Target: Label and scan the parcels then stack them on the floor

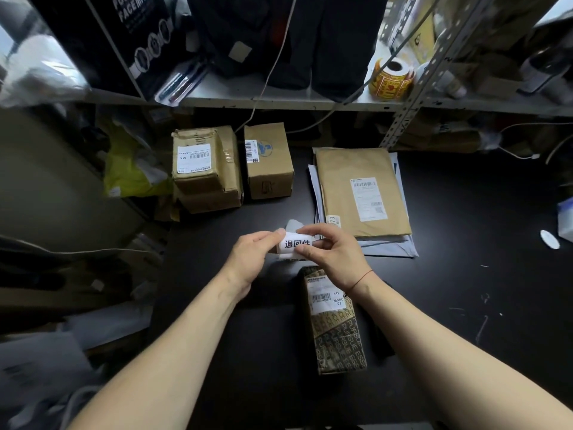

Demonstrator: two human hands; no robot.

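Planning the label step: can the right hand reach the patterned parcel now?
Likely yes. The right hand is just above the patterned parcel, nothing between; but it and the left hand both pinch the white label.

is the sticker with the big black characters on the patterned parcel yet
No, left hand and right hand both pinch the sticker, past the far end of the patterned parcel.

Single head-worn wide-angle view, steeply down onto the near black table (465, 305), shelf (279, 100) beyond.
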